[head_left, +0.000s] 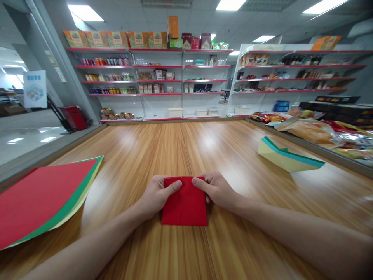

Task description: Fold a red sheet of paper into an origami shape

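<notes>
A folded sheet of red paper (185,206) is held between both hands above the wooden table, its shape nearly square with a short vertical crease at the lower middle. My left hand (159,194) grips its upper left side, thumb on the front face and fingers behind. On the upper right, my right hand (217,190) pinches it the same way. Both sets of fingertips are mostly hidden by the paper. To the right stands a folded paper boat (282,157) in yellow, blue and green, apart from the hands.
Loose sheets of paper (49,194), red over green and pale yellow, lie at the left of the wooden table (175,147). Packaged goods (309,130) are heaped beyond the right edge. Stocked shelves (157,79) stand behind, and a red hand truck (74,118) is at the left.
</notes>
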Demonstrator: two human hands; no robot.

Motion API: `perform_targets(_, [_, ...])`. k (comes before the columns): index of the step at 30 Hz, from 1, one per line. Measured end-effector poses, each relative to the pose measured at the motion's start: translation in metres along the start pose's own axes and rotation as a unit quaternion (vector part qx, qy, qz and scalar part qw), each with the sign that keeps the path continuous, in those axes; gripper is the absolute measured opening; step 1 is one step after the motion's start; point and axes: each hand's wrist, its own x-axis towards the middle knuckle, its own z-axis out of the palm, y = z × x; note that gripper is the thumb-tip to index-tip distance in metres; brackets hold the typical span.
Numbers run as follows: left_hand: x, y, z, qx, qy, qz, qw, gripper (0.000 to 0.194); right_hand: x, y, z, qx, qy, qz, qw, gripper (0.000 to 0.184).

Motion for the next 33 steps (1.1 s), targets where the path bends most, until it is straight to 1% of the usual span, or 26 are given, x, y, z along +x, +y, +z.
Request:
perform_targets(2, [0.000, 0.000, 0.001, 0.007, 0.015, 0.005, 1.000, 0.028, 0.000, -0.001, 0.001, 0.022, -0.014, -0.001, 1.000, 0.039])
perform_targets(5, [-0.001, 0.001, 0.002, 0.011, 0.027, 0.009, 1.000, 0.028, -0.001, -0.003, 0.002, 0.077, -0.068, 0.002, 0.995, 0.028])
perform_targets(7, [-0.001, 0.002, 0.002, 0.016, 0.029, 0.007, 0.999, 0.028, -0.001, -0.005, 0.003, 0.098, -0.083, 0.010, 0.992, 0.027])
perform_targets(10, [-0.001, 0.003, 0.002, 0.039, 0.030, -0.007, 0.999, 0.026, -0.002, -0.007, 0.005, 0.105, -0.072, 0.016, 0.992, 0.027])
perform_targets(13, [-0.001, 0.004, 0.003, 0.051, 0.037, -0.013, 0.998, 0.025, -0.003, -0.007, 0.006, 0.092, -0.055, 0.009, 0.994, 0.025])
perform_targets(18, [0.000, 0.002, 0.004, -0.015, 0.073, 0.012, 0.997, 0.024, -0.003, -0.007, 0.006, 0.069, -0.060, -0.005, 0.996, 0.026])
perform_targets(21, [0.002, 0.004, 0.000, -0.013, 0.083, 0.008, 0.996, 0.025, -0.002, -0.007, 0.006, 0.052, -0.056, 0.003, 0.997, 0.024])
perform_targets(24, [0.004, 0.006, -0.006, 0.027, 0.076, -0.008, 0.997, 0.026, -0.002, -0.007, 0.005, 0.035, -0.052, 0.019, 0.998, 0.026])
perform_targets(26, [0.004, 0.006, -0.009, 0.035, 0.059, -0.016, 0.998, 0.026, -0.003, -0.007, 0.003, 0.024, -0.063, 0.024, 0.997, 0.027])
perform_targets(29, [0.004, 0.005, -0.012, 0.021, 0.031, -0.032, 0.999, 0.027, -0.005, -0.009, 0.001, 0.029, -0.071, 0.021, 0.997, 0.028])
perform_targets(33, [0.004, 0.004, -0.011, -0.008, 0.021, -0.042, 0.999, 0.029, -0.006, -0.010, 0.000, 0.043, -0.074, 0.015, 0.996, 0.030])
